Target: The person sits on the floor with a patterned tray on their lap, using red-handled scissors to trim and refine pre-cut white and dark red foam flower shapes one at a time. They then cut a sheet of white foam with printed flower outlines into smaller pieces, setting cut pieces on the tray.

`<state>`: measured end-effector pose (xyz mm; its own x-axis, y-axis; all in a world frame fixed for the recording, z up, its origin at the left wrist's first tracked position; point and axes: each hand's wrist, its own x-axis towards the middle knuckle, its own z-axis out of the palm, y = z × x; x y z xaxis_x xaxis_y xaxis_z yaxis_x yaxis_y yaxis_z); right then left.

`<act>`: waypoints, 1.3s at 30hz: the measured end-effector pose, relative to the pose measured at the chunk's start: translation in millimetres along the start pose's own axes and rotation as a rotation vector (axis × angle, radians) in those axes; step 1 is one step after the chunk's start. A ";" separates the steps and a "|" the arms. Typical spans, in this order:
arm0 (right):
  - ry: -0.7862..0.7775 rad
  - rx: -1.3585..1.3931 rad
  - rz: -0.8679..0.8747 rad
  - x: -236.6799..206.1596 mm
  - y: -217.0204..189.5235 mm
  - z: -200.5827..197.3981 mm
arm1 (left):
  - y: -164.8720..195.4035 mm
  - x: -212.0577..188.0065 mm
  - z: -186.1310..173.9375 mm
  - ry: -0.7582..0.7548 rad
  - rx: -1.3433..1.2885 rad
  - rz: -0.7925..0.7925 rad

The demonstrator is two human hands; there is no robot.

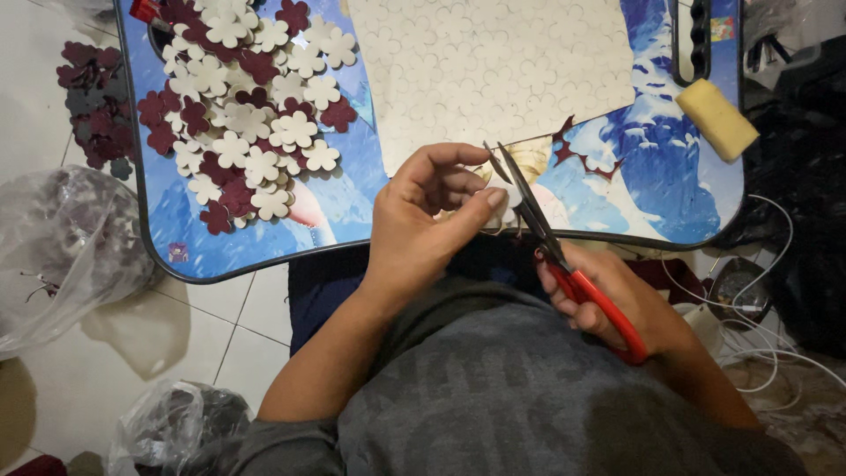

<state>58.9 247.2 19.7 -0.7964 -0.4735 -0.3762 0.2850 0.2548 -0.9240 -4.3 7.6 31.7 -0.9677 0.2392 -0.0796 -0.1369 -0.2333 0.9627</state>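
A small cream foam piece (504, 201) is being pinched between the thumb and fingers of the left hand (423, 220), just above the near edge of the tabletop (352, 198). Red-handled scissors (564, 260) are being gripped by the right hand (617, 304), whose fingers are being kept curled through the handles; the blades are being held slightly parted, with their tips reaching just past the pinched piece. Directly beyond both hands, a large cream sheet (493, 70) marked with flower outlines is being carried by the tabletop. Farther to the left of the left hand, a heap of cream and maroon cut flowers (247, 115) is being kept. Well beyond the right hand, a yellow sponge (716, 119) is being left near the tabletop's edge.
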 end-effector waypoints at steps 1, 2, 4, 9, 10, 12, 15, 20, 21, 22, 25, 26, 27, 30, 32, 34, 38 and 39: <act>-0.004 0.000 0.000 -0.5 1.3 -0.8 | -0.7 0.7 0.0 0.005 0.013 0.010; -0.007 -0.001 0.000 -0.7 2.6 -1.1 | -1.3 1.1 -0.6 0.011 0.025 0.020; -0.010 -0.016 -0.008 -1.6 5.3 -1.9 | -2.7 1.3 -0.9 0.025 0.006 0.012; -0.017 -0.037 -0.029 -0.4 9.8 -2.3 | -7.4 2.7 0.8 0.056 -0.053 0.008; -0.008 -0.028 -0.046 -1.1 9.5 -1.3 | -8.4 2.3 1.4 0.064 -0.067 -0.002; 0.011 -0.012 -0.084 -3.0 7.8 0.2 | -11.1 1.6 5.3 0.070 -0.127 -0.009; 0.012 0.000 -0.046 -3.0 3.1 1.7 | -16.0 -1.2 14.4 0.066 -0.229 -0.017; 0.013 -0.022 -0.058 -2.3 -7.1 3.9 | -17.0 -2.4 17.9 0.066 -0.243 -0.042; 0.016 -0.037 -0.059 -3.1 -9.2 4.3 | -16.0 -2.7 17.9 0.050 -0.236 -0.041; 0.014 -0.026 -0.061 -2.4 -10.9 5.5 | -14.5 -3.1 17.4 0.035 -0.229 -0.040; 0.014 -0.026 -0.063 -2.8 -15.9 7.5 | -9.7 -5.3 17.2 -0.006 -0.170 -0.029; 0.019 -0.049 -0.064 -1.7 -17.3 8.0 | -8.1 -5.6 17.1 -0.019 -0.143 -0.023; 0.023 -0.073 -0.066 -0.9 -18.6 8.2 | -7.0 -5.7 18.0 -0.023 -0.140 -0.026; 0.020 -0.064 -0.071 -1.4 -22.3 7.4 | -4.0 -6.8 20.3 -0.034 -0.139 -0.035; 0.016 -0.070 -0.094 -1.7 -23.1 7.0 | -1.8 -7.7 21.1 -0.045 -0.146 -0.043; 0.015 -0.072 -0.093 -2.7 -22.3 6.8 | 0.5 -7.0 21.1 -0.048 -0.137 -0.049; 0.035 -0.090 -0.062 -4.6 -17.4 5.6 | 5.4 -5.4 20.4 -0.038 -0.074 -0.053; 0.043 -0.099 -0.057 -4.6 -15.9 5.4 | 6.6 -5.5 19.8 -0.035 -0.086 -0.057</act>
<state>60.9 240.8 35.8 -0.8325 -0.4534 -0.3183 0.1862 0.3121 -0.9316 4.3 23.3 43.6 -0.9500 0.2871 -0.1229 -0.2104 -0.2976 0.9312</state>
